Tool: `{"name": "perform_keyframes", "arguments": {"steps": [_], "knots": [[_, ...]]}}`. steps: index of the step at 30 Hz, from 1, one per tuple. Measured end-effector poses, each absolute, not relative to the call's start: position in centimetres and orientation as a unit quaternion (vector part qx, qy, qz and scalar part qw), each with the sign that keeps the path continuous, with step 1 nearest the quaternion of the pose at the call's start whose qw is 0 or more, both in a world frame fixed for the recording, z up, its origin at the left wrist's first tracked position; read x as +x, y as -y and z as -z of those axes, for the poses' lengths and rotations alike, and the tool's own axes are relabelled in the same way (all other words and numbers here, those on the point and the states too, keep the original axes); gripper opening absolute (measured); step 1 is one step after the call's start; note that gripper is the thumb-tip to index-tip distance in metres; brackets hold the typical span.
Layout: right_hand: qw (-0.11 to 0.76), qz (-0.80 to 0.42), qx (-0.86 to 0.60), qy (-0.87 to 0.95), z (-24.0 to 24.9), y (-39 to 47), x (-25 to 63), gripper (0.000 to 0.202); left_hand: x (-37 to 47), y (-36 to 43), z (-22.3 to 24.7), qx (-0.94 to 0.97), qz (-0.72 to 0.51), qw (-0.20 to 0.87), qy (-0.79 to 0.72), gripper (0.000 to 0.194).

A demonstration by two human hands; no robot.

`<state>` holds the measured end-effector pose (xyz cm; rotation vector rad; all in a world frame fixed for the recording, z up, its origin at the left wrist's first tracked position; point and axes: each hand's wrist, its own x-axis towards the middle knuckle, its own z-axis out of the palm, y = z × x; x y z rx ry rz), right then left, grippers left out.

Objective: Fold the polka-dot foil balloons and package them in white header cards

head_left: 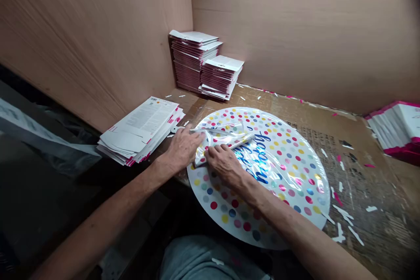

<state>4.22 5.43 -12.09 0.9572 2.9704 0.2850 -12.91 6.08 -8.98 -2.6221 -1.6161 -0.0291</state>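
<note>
Lying across the front edge of the desk (370,183) and jutting past it, a big round dotted sheet (282,140) is showing blue lettering (260,159). On its left part, a folded shiny dotted strip (242,141) is lying; I cannot tell whether it is joined to the sheet. The right hand (225,162) is grasping this strip in curled fingers, its forearm covering some of the sheet. The left hand (183,146) is resting on the strip's left end with fingers stretched; I cannot tell whether it is pinching anything.

By the desk's left edge, a loose pile of white cards (141,127) is sitting beyond the left hand. In the far left corner, a tall stack (187,63) and a shorter stack (218,78) are standing side by side, touching. A left panel (114,30) and a back panel (295,30) are walling in that corner. White and pink scraps (343,214) are littering the right side, and pink-edged packs (398,127) are standing by the right edge.
</note>
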Motion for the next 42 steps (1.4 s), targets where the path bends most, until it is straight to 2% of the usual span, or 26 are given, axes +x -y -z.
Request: {"name": "perform_keyframes", "arguments": {"steps": [4, 7, 10, 13, 15, 16, 18, 21, 26, 30, 34, 38, 40, 42], "knots": [[-0.067, -0.042, 0.191, -0.978, 12.8, -4.7, 10.5, 0.033, -12.8, -7.9, 9.1, -0.951, 0.010, 0.029, 0.307, 0.043], [-0.120, 0.073, 0.178, -0.974, 13.3, -3.9, 14.7, 0.036, -13.4, -8.3, 10.4, -0.955, 0.018, -0.026, 0.296, 0.048], [-0.207, 0.209, 0.283, -0.913, 13.4, -3.9, 16.2, 0.035, -13.9, -7.8, 11.3, -0.936, 0.046, -0.093, 0.336, 0.056], [-0.260, 0.279, 0.441, -0.812, 13.2, -5.1, 15.3, 0.034, -13.5, -6.9, 12.0, -0.896, 0.100, -0.134, 0.412, 0.035], [-0.277, 0.268, 0.531, -0.755, 13.1, -6.5, 13.9, 0.040, -12.6, -6.5, 12.9, -0.854, 0.165, -0.141, 0.473, 0.021], [-0.280, 0.245, 0.569, -0.733, 13.0, -7.3, 13.2, 0.042, -12.1, -6.4, 13.4, -0.828, 0.201, -0.139, 0.505, 0.021], [-0.255, 0.186, 0.632, -0.708, 12.9, -8.9, 11.7, 0.042, -10.9, -6.4, 14.4, -0.769, 0.258, -0.125, 0.571, 0.028], [-0.143, 0.109, 0.695, -0.696, 12.4, -10.9, 9.7, 0.042, -9.4, -6.6, 15.1, -0.696, 0.293, -0.074, 0.651, 0.034], [-0.010, 0.071, 0.719, -0.692, 11.3, -13.0, 7.4, 0.053, -7.9, -6.3, 13.6, -0.647, 0.243, 0.010, 0.723, 0.028], [0.013, 0.061, 0.709, -0.703, 11.0, -13.8, 6.6, 0.052, -7.5, -6.3, 13.5, -0.719, 0.223, 0.062, 0.656, 0.053], [-0.008, 0.000, 0.652, -0.758, 10.3, -14.7, 5.8, 0.039, -7.3, -7.2, 15.3, -0.769, 0.145, 0.010, 0.623, 0.067], [0.046, 0.043, 0.512, -0.857, 8.7, -16.1, 5.6, 0.029, -8.3, -7.3, 15.2, -0.778, 0.132, -0.030, 0.613, 0.069], [0.071, 0.077, 0.495, -0.862, 8.1, -16.1, 6.5, 0.021, -9.9, -6.7, 13.8, -0.789, 0.155, -0.038, 0.593, 0.066], [0.083, 0.097, 0.490, -0.862, 8.0, -15.4, 8.2, 0.016, -12.4, -5.9, 11.8, -0.765, 0.180, 0.001, 0.619, 0.060]]}}
